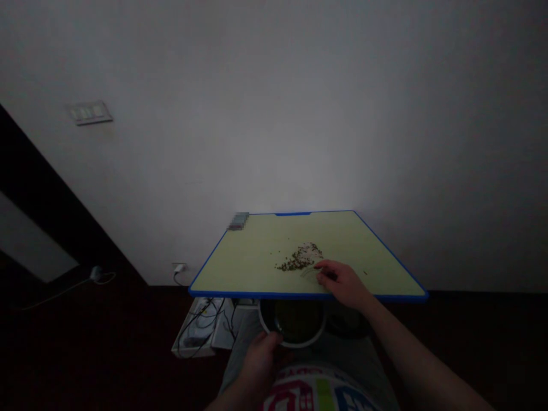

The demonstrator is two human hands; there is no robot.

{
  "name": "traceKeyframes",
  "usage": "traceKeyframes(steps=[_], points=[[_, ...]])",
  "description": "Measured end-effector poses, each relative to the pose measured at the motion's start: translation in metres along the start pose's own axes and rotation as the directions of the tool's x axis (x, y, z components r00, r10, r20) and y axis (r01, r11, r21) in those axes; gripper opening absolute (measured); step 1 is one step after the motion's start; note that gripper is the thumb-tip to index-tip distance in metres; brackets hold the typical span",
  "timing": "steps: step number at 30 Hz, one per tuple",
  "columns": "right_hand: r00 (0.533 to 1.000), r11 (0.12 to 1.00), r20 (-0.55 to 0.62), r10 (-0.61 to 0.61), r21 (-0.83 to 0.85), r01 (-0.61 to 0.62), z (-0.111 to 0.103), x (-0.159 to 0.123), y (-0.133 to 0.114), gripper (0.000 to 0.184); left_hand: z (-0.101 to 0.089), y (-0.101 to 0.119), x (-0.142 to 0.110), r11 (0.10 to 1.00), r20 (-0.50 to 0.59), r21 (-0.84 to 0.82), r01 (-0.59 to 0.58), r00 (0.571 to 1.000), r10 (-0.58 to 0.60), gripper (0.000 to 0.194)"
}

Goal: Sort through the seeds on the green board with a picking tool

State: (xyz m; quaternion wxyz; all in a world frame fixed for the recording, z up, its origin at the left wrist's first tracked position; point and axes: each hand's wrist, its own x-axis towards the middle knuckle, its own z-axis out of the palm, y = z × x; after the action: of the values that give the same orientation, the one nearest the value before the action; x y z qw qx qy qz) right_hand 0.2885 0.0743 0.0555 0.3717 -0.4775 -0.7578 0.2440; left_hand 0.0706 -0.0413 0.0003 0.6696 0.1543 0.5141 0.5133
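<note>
My right hand (338,281) is over the front part of a pale yellow board table (248,279) with a blue edge. Its fingers are pinched on a thin, pale, curved piece (311,272), whose kind I cannot make out. Just beyond it lies a loose heap of small brown grains (295,262), with whitish bits (306,252) mixed in at its far side. Below the table's front edge, my left hand (262,351) grips the near left rim of a round white-rimmed bowl (295,345) on my lap. The bowl's inside is dark greenish.
A few stray grains and a small dark sliver (365,273) lie on the tabletop. At its far left corner is a blurred-out stack (238,221). A white box with cables (199,328) stands on the floor at the left. A plug (178,268) sits in the wall (274,114).
</note>
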Motion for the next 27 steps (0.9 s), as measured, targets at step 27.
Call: traceKeyframes(steps=[27], points=[[0.995, 0.840, 0.045, -0.087, -0.534, 0.098, -0.006, 0.014, 0.017, 0.033, 0.001, -0.001, -0.002, 1.000, -0.038, 0.012, -0.010, 0.999, 0.010, 0.011]])
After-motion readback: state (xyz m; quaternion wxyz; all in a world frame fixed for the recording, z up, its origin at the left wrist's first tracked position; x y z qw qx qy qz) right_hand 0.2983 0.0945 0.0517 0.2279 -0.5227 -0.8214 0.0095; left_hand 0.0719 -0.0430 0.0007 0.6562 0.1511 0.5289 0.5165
